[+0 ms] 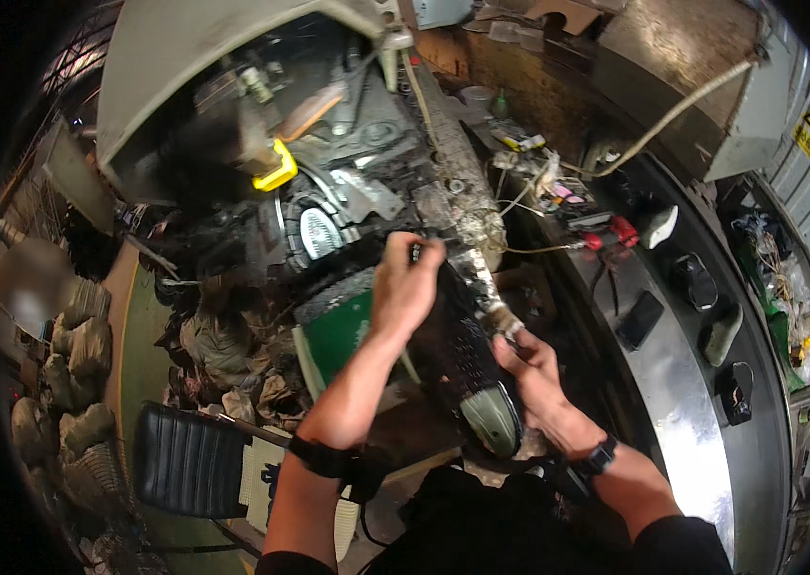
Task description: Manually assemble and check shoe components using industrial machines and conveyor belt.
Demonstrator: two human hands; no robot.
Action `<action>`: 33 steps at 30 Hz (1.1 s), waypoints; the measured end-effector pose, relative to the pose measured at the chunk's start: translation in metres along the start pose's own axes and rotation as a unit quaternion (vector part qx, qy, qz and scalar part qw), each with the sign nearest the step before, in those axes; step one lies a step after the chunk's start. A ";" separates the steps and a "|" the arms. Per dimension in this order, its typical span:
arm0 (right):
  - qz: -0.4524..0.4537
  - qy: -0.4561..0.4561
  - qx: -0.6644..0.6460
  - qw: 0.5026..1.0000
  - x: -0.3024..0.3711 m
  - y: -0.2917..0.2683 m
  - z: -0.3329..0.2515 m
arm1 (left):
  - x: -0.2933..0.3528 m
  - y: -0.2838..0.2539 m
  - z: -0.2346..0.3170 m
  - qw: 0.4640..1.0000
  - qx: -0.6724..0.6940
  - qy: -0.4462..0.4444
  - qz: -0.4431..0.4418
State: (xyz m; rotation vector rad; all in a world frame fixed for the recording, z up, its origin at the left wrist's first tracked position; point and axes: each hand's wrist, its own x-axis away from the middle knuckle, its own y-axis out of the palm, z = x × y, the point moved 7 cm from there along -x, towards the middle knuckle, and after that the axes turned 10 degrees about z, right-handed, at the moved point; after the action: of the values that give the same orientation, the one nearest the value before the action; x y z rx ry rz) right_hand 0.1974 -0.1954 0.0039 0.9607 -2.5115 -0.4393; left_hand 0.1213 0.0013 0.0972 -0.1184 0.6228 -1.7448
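In front of me is a black shoe (460,350) with a perforated dark upper and a pale grey-green toe (491,419) pointing toward me. My left hand (405,292) is closed at the shoe's far end, thumb and fingers pinched around a small dark part too hidden to name. Along the shoe's right side, my right hand (533,379) has its fingers bent and thumb close to the edge. What those fingers grip is unclear. Just beyond them is a worn, shiny metal part (484,287).
A grey-hooded machine (251,43) stands at far left, with a yellow frame (275,167) and a sole-shaped plate (319,235). At right, a metal-edged conveyor (683,383) carries several shoe pieces; a red tool (608,233) lies beside it. A black chair (186,460) stands at near left.
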 end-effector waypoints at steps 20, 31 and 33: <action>-0.070 0.108 -0.065 0.990 -0.143 0.221 0.093 | -0.050 -0.106 -0.175 0.798 0.493 -0.347 0.013; -0.081 0.169 -0.088 0.978 -0.166 0.224 0.101 | -0.078 -0.101 -0.173 0.801 0.471 -0.368 0.006; -0.096 0.194 -0.129 0.968 -0.160 0.227 0.090 | -0.076 -0.097 -0.167 0.779 0.475 -0.409 0.018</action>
State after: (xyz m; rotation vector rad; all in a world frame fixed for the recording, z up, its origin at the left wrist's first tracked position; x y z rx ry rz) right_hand 0.1355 0.0889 -0.0191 1.0721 -1.9671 -0.5599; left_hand -0.0094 0.1428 0.0191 -0.1341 -0.9044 -1.5710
